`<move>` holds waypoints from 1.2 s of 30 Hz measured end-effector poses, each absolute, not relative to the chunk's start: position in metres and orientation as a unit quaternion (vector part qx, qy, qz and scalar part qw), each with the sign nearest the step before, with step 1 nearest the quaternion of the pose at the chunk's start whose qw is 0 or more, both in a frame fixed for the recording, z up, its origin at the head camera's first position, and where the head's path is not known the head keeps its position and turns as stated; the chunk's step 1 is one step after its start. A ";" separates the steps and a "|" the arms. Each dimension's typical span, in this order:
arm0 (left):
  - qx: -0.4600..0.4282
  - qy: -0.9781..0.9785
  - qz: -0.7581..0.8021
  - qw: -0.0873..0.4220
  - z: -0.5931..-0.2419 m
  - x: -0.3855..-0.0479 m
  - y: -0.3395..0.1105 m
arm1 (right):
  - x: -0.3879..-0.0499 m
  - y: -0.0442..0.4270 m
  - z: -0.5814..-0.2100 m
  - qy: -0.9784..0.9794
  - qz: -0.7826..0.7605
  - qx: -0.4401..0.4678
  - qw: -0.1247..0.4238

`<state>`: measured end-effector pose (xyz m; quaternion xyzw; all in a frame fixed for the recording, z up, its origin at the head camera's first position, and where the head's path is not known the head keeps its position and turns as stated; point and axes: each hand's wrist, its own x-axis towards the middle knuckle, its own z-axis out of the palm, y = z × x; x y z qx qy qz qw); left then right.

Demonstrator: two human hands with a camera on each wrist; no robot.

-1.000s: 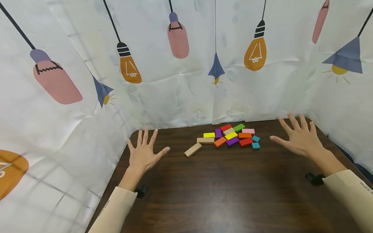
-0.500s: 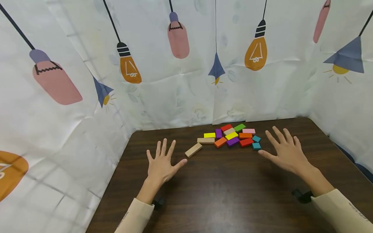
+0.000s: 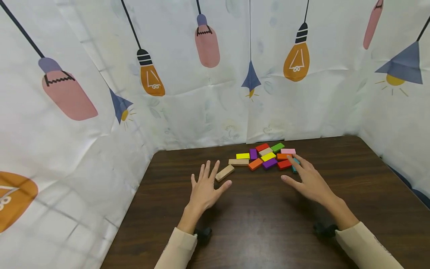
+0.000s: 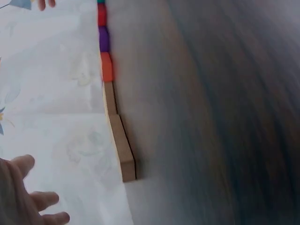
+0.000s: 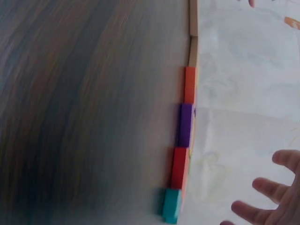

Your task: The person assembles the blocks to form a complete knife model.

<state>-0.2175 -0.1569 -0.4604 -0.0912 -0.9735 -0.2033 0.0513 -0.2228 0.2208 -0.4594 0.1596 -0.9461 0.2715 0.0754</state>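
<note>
Coloured and plain wooden blocks lie in a loose cluster near the table's back edge, among them a yellow block (image 3: pixel 268 157), a purple block (image 3: pixel 270 163) and a green block (image 3: pixel 277 147). My left hand (image 3: pixel 203 192), fingers spread and holding nothing, is just left of the nearest plain block (image 3: pixel 224 173). At the cluster's right side, my right hand (image 3: pixel 312 185) has its fingers extended and partly covers the teal blocks (image 3: pixel 294 169); contact cannot be told. In the left wrist view the plain block (image 4: pixel 123 145) stands closest; the right wrist view shows a teal block (image 5: pixel 171 205).
The dark wooden table (image 3: pixel 262 228) spreads in front of both arms. Behind it and at the left and right hangs a white cloth (image 3: pixel 228 104) printed with lamps and bulbs. A dark strap is on each wrist.
Both hands have moved inward, the left toward the nearest plain block and the right leftward to the teal blocks, now partly covering them. The blocks have not visibly moved.
</note>
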 end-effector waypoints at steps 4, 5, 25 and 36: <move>-0.104 -0.957 -0.262 0.068 -0.460 -0.222 -0.152 | -0.226 0.212 -0.462 -0.929 0.321 0.171 0.071; -0.106 -0.952 -0.276 0.073 -0.460 -0.224 -0.151 | -0.228 0.210 -0.463 -0.924 0.332 0.176 0.072; -0.061 -0.814 -0.563 0.128 -0.466 -0.257 -0.157 | -0.263 0.152 -0.454 -0.820 0.544 0.177 -0.036; 0.015 -0.807 -0.581 0.104 -0.478 -0.271 -0.154 | -0.286 0.126 -0.449 -0.801 0.571 0.173 -0.045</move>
